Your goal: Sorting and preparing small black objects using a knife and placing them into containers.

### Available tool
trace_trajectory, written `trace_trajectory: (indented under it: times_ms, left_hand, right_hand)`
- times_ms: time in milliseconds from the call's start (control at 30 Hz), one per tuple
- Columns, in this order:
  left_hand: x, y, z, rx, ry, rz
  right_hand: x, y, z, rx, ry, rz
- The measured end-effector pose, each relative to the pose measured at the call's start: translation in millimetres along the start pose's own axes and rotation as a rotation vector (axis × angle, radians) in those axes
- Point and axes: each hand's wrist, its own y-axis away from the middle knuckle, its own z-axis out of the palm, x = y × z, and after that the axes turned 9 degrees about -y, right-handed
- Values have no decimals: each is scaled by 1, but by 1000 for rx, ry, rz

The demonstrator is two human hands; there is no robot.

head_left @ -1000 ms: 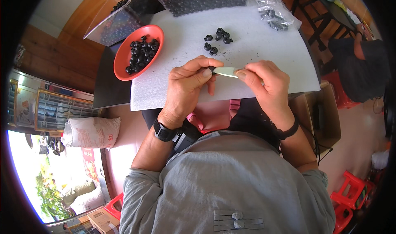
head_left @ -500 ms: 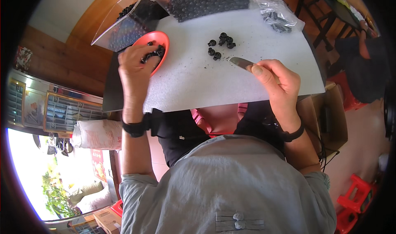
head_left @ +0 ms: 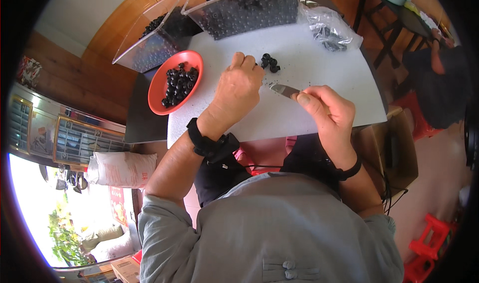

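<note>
My right hand [head_left: 333,114] grips a small knife [head_left: 285,90], its blade pointing left over the white sheet [head_left: 299,111]. My left hand [head_left: 238,89] is on the sheet with its fingers curled under, beside a small group of round black knob-like parts [head_left: 271,62]. Its fingertips are hidden, so whatever they hold cannot be made out. Left of that hand, an orange-red oval bowl [head_left: 158,86] has many of the same black parts [head_left: 179,86] in it.
Two clear bins full of black parts, one left [head_left: 149,48] and one centre [head_left: 239,16], stand at the far edge. A clear plastic bag [head_left: 332,28] lies at the far right. Beside the table is an open cardboard box [head_left: 399,148]; another person [head_left: 439,73] sits far right.
My left hand has moved right, out of the bowl to the loose black parts. Fewer of them show beside it now. The right hand and knife shifted slightly left.
</note>
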Motion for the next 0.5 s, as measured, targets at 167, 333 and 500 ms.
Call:
trace_trajectory:
  times_ms: [167,333,500]
  left_hand:
    - [7,18,-29,42,325,-157]
    - [5,50,-19,19,192,-207]
    - [10,53,-34,-120,1129,-742]
  right_hand:
    - [-5,2,0,22,5,2]
    - [-7,-5,7,-63,215,-109]
    - [-12,-16,13,-81,202,49]
